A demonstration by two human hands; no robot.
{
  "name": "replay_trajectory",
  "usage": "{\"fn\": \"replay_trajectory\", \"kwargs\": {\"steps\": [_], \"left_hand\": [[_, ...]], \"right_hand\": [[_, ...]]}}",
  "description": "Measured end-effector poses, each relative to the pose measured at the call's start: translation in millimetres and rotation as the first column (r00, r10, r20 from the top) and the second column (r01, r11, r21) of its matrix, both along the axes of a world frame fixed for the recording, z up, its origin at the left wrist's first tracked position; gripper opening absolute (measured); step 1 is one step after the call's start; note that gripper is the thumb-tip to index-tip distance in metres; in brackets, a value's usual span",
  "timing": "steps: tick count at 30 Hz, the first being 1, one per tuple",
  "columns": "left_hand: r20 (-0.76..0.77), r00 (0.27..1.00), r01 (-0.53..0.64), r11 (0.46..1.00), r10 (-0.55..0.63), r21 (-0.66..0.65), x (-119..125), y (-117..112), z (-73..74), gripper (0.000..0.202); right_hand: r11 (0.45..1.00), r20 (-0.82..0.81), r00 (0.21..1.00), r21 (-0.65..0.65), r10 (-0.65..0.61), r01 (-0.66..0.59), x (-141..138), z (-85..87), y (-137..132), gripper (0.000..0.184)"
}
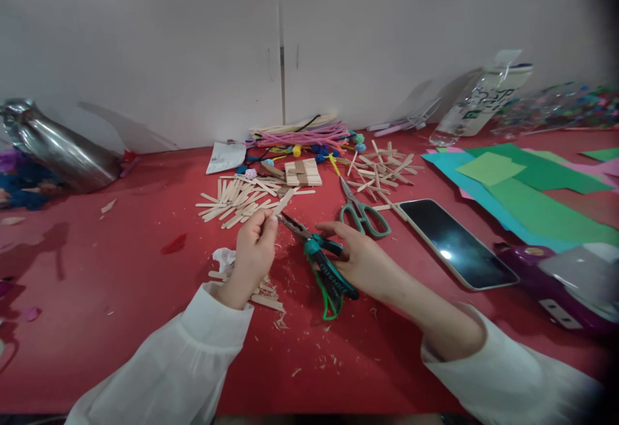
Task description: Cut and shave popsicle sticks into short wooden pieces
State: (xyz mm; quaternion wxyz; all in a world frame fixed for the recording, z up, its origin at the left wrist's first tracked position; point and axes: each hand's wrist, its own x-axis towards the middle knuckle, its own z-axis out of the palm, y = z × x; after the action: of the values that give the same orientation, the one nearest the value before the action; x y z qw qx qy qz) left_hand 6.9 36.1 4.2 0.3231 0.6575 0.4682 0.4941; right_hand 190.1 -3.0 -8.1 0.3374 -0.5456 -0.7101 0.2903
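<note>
My left hand pinches a wooden craft stick that points up and to the right. My right hand grips teal-handled cutting pliers, whose dark jaws sit just below the stick near my left thumb. Both sleeves are white. Small wood offcuts and splinters lie under my left wrist on the red table.
A pile of craft sticks, a glued stick panel, more loose sticks, green-handled scissors, a phone, coloured paper sheets, pipe cleaners, a plastic bottle, a silver object and a purple device.
</note>
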Motion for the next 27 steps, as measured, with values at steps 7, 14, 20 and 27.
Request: {"fn": "replay_trajectory", "kwargs": {"steps": [7,14,20,27], "left_hand": [[0.114,0.993,0.031,0.994,-0.02,-0.1,2,0,0.4,0.022],[0.129,0.991,0.051,0.991,-0.035,-0.122,2,-4,3.2,0.024],[0.121,0.99,0.096,0.984,-0.079,-0.148,3,-6,5.5,0.024],[0.247,0.966,0.129,0.97,-0.076,-0.206,2,-1,7.5,0.022]], "right_hand": [[0.999,0.081,0.997,0.036,0.009,-0.012,2,18.5,-5,0.031],[0.999,0.523,0.852,0.035,-0.032,0.016,-14,27.0,-19,0.069],[0.988,0.598,0.796,0.157,-0.09,-0.006,-8,22.4,-16,0.037],[0.998,0.34,0.94,0.062,-0.027,0.007,-3,25.7,-15,0.034]]}}
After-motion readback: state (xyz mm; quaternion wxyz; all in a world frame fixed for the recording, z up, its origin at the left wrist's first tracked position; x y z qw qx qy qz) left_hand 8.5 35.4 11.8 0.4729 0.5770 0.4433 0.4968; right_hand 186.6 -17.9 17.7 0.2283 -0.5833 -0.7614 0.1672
